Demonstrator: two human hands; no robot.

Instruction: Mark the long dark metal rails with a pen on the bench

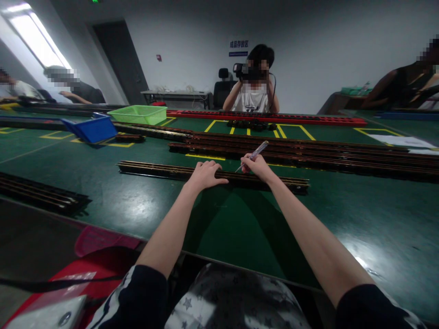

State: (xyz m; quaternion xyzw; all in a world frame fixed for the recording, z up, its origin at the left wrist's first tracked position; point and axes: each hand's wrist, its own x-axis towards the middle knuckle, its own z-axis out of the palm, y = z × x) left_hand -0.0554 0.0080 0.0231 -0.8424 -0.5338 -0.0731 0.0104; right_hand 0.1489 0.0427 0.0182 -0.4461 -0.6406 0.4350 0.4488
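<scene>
A long, narrow black rail (pixel 157 171) with gold-coloured strips runs crosswise on the green table in front of me. My left hand (pixel 205 175) is laid over its middle, fingers bent over the far side and thumb stretched along the near side. To the right, my right hand (pixel 255 165) is closed around a screwdriver (pixel 259 149) with a clear handle. Its thin shaft slants down and left toward the top of the rail, between both hands. Whether the tip touches the rail or a screw is too small to tell.
Behind lie several similar rails (pixel 329 155), with more rails (pixel 37 194) at the left edge. A blue bin (pixel 91 129) and green basket (pixel 140 114) stand back left. Across the green table (pixel 219 228), a person (pixel 255 93) holds a camera. A red chair (pixel 92 265) is lower left.
</scene>
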